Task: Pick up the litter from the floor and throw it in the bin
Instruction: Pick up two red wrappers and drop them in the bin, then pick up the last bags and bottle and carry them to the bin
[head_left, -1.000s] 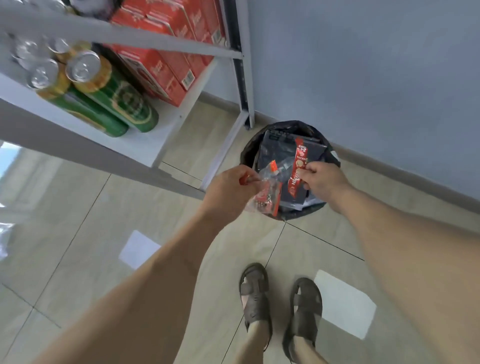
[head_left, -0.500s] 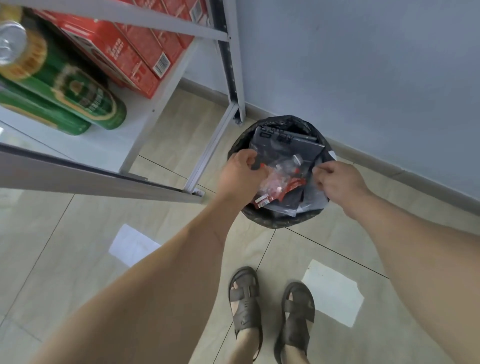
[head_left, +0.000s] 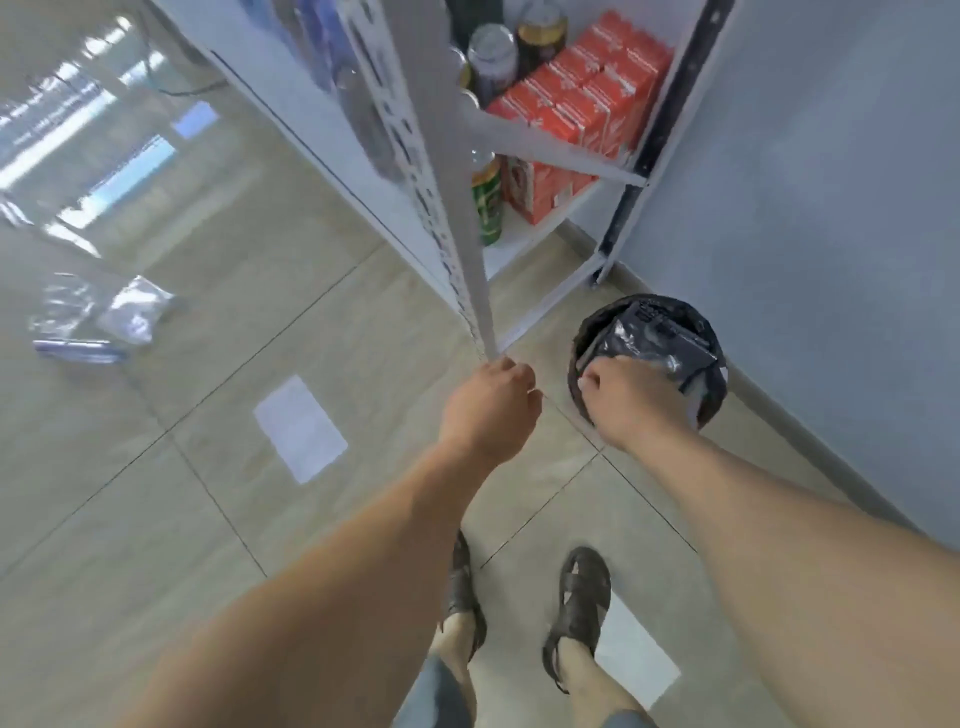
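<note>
The black-lined bin (head_left: 597, 325) stands on the floor by the wall, stuffed with dark and clear plastic wrappers (head_left: 657, 343). My right hand (head_left: 631, 408) hovers over the bin's near rim with its fingers curled, and nothing shows in it. My left hand (head_left: 493, 410) is just left of the bin, below the foot of the shelf post, loosely closed and empty. More litter lies on the tiles far to the left, a heap of clear plastic bags (head_left: 104, 319), blurred.
A white metal shelf unit (head_left: 460, 260) rises right in front of my left hand, holding green cans (head_left: 487, 208) and red cartons (head_left: 587, 109). The blue-grey wall (head_left: 831, 234) runs behind the bin. My sandalled feet (head_left: 579, 597) stand on beige tiles.
The red and clear wrappers left my hands and went into the bin. My left hand drew back off the bin, and my view swung left and up, revealing the plastic bags on the floor.
</note>
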